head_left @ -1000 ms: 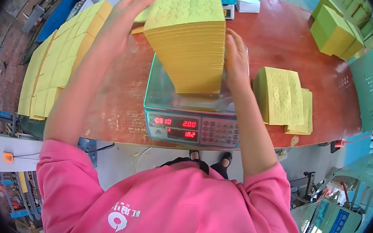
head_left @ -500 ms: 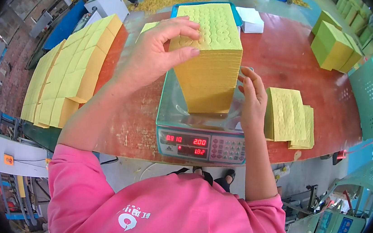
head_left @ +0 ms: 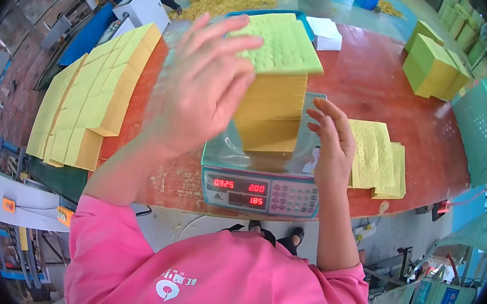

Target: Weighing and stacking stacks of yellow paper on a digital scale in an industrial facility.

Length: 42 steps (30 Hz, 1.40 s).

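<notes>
View: head camera, looking steeply down from above the person's chest.
Facing: toward the tabletop's [head_left: 381, 83] far edge.
Nearness: sitting close over the scale [head_left: 261, 183] at the near edge.
Lens: fisheye, bending the tabletop's edges at the rim.

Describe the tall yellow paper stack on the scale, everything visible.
The tall stack of yellow paper sheets stands upright on the clear tray of the grey electronic scale on the red table. Its top sheet is embossed with rows of small bumps; the sides show fine layers. The left hand and right hand flank it, open, contact unclear.
</notes>
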Motion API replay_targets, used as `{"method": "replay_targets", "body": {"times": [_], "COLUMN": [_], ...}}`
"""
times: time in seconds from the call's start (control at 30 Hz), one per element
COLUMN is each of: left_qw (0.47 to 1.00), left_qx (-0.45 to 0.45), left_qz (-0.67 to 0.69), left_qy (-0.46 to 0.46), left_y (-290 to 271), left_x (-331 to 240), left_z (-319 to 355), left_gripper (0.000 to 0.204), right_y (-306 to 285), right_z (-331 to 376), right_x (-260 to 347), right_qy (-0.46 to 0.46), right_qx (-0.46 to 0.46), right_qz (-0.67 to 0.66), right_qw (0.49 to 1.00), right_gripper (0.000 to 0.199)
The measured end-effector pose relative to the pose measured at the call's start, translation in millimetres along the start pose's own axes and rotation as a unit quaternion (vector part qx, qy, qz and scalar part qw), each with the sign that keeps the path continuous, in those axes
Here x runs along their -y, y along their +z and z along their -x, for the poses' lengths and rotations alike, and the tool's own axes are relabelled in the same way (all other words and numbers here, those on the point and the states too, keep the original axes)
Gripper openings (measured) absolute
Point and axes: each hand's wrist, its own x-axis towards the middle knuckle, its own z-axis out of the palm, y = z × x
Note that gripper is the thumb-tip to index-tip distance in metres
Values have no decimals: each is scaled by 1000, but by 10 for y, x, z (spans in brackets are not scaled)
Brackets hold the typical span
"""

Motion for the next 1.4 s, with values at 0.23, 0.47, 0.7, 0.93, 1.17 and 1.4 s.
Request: {"method": "replay_targets", "body": {"times": [0.23,0.47,0.7,0.93,1.17,1.4], "left_qw": [986,990,934,946,921,848], "left_qx": [109,124,10,-37,-100,-103], "left_qz": [14,15,89,49,13,76], "left_qy": [122,-58,-347,-317,-376,-515], "left_y": [-37,226,249,190,-87,-294], "left_x": [-857,-1037,-1246,-1503,-1408,-847], "left_z": [363,478,659,554,763,678], "left_gripper": [11,46,45,41,36,43], "right_y": [-233,-1704,-3207,-3389,-3265,-1714], "right_z": [215,286,215,129,49,346], "right_x": [596,558,186,-350,138,372], "right_qy": [96,-47,120,103,-67,-106], "right_qx": [110,-117,-189,-4,-95,33], "right_qz": [-86,106,142,407,525,277], "right_qw": [986,986,964,907,843,954], "right_gripper": [33,23,24,31,32,27]}}
